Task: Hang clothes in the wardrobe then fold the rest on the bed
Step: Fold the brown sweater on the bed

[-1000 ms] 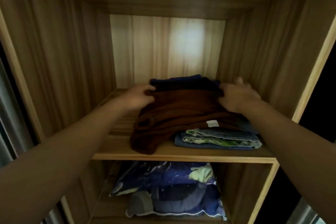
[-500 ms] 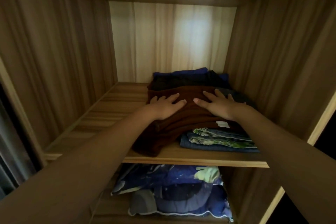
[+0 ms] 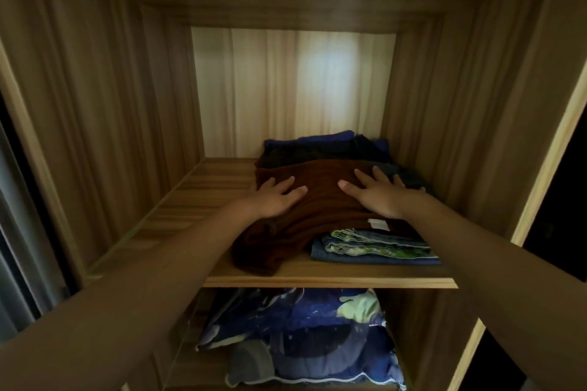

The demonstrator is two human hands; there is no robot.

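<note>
A folded dark brown garment (image 3: 320,200) lies on top of a stack of folded clothes on the wooden wardrobe shelf (image 3: 197,197). My left hand (image 3: 276,198) rests flat on its left part, fingers straight. My right hand (image 3: 378,195) lies flat on its right part, fingers spread. Under the brown garment are folded blue jeans with green-patterned lining (image 3: 374,246). Behind it sit dark and blue folded clothes (image 3: 317,144). A small white label (image 3: 378,224) shows on the brown garment near my right wrist.
The shelf's left half is bare wood. Below the shelf, a blue patterned pillow or bedding bundle (image 3: 305,336) fills the lower compartment. Wardrobe side walls (image 3: 95,105) stand close on both sides. A dark gap and sliding door edge (image 3: 19,216) are at the far left.
My hands held the brown garment by its sides a second ago; they have let go and now lie flat on top of it. The stack sits further back on the shelf.
</note>
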